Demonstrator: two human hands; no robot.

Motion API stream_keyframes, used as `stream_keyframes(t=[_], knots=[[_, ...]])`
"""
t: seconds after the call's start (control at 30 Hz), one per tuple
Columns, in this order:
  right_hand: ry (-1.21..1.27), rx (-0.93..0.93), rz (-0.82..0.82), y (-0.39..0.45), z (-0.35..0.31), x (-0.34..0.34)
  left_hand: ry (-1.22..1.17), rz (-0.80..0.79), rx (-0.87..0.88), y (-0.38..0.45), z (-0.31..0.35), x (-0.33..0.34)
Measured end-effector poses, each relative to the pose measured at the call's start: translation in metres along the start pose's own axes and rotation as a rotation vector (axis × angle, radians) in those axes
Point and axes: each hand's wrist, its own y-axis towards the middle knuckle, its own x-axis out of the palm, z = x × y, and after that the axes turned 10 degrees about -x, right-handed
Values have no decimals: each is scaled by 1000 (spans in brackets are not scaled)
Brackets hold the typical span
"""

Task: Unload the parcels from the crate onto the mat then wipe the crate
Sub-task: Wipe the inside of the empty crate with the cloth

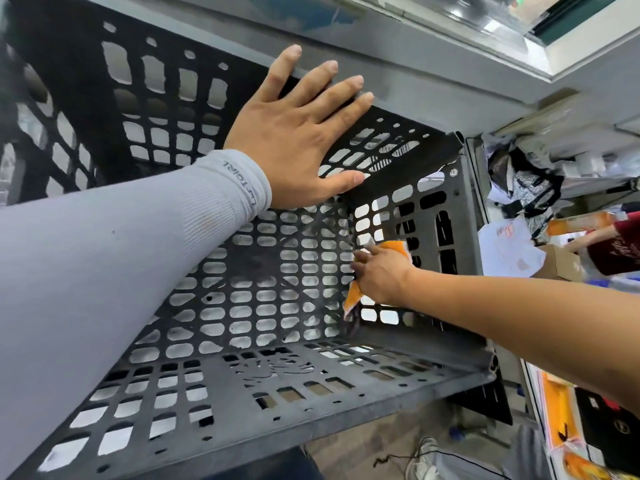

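Observation:
A large black perforated plastic crate [263, 386] fills most of the head view, and nothing lies inside it. My left hand [298, 133] lies flat with straight fingers on the crate's far top wall, its arm in a grey sleeve. Deep inside at the right corner, my right hand [381, 275] grips an orange cloth [398, 249] and presses it against the crate's bottom near the right wall. Part of the cloth hangs out below the hand.
A grey metal shelf edge [415, 67] runs behind the crate. To the right sit plastic-wrapped parcels [519, 181], papers [505, 244], a cardboard box [557, 265] and another person's arm [595, 237]. Orange packets [561, 417] and a shoe [422, 455] lie at the lower right.

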Motion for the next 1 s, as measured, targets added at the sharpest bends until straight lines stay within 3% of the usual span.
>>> stream_keyframes(t=[0.13, 0.27, 0.4, 0.57, 0.67, 0.83, 1.0], knots=[[-126, 143, 95, 2, 29, -32, 10, 14, -10, -1, 2, 1], [-86, 225, 205, 3, 58, -48, 13, 13, -13, -2, 2, 0], [-12, 78, 40, -4, 41, -16, 19, -5, -19, -2, 2, -2], [84, 73, -56, -12, 15, -11, 88, 2, -7, -1, 1, 2], [167, 97, 57, -22, 11, -11, 132, 4, -8, 0, 1, 2], [161, 159, 12, -18, 20, -8, 268, -19, 8, 1, 4, -6], [115, 232, 147, -13, 41, -17, 312, -63, -14, 2, 2, -20]])
